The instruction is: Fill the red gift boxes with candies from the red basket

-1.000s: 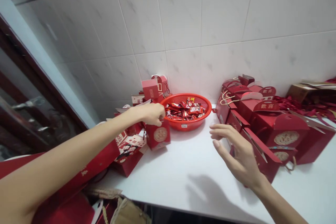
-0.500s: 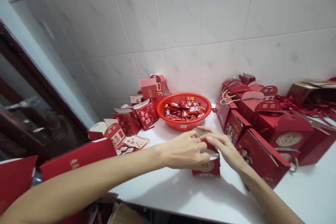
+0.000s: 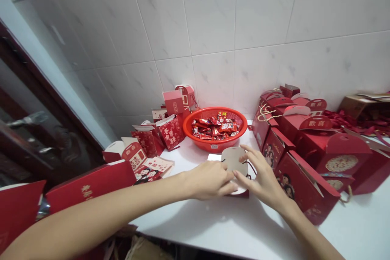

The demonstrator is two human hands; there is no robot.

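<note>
A small red paper gift box stands on the white table in front of me, its pale inner flap raised. Dark cord loops out at the flap's right side. My left hand has its fingers curled over the box's near left edge; they hide part of the opening. On the right side, my right hand holds the flap, its thumb and fingertips against the pale card and the other fingers loosely bent. Just behind the box sits a red plastic basket filled with red-wrapped sweets.
Closed red gift boxes crowd the table on my right, with dark red ribbons behind them. Opened boxes and a long red box stand on the left. A tiled wall rises at the back.
The box's pale flap now stands up and its patterned front has tipped out of sight. My right hand has spread its fingers at the flap; my left has shifted slightly left.
</note>
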